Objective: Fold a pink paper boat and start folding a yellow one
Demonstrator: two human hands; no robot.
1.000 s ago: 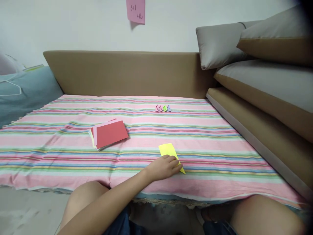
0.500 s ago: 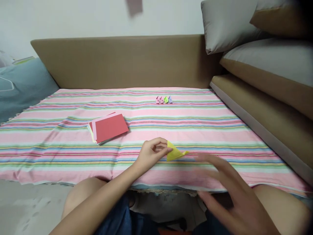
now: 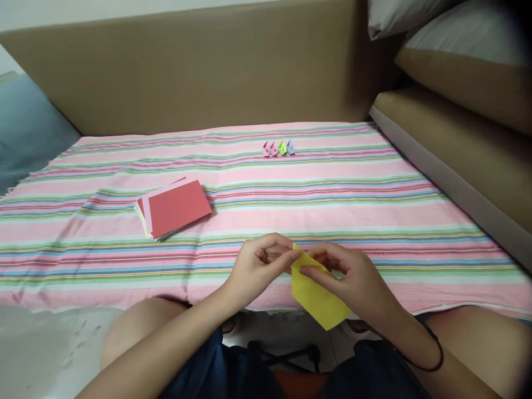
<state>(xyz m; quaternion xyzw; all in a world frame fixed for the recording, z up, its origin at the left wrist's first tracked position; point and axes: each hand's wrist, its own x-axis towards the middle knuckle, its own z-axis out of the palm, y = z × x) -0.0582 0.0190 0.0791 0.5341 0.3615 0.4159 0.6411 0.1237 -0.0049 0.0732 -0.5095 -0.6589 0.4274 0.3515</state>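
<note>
A sheet of yellow paper [image 3: 318, 296] with folded edges is held above the front edge of the striped cloth, its lower corner hanging toward my lap. My left hand [image 3: 268, 257] pinches its upper left corner between thumb and fingers. From the right, my right hand [image 3: 343, 271] grips the upper edge, thumb on the near face and fingers behind. The fingertips of both hands are close together near the top of the sheet, and part of the paper behind them is hidden.
A pile of coloured paper, red on top [image 3: 180, 208], lies left on the striped cloth [image 3: 344, 216]. Several small folded paper pieces [image 3: 282, 148] stand in a row farther back. Cushions [image 3: 461, 133] are stacked at the right, and a brown backrest [image 3: 208, 72] runs behind.
My right hand has come in from the right and taken hold of the yellow paper. The sheet now shows a larger, more open face. The view has tilted downward.
</note>
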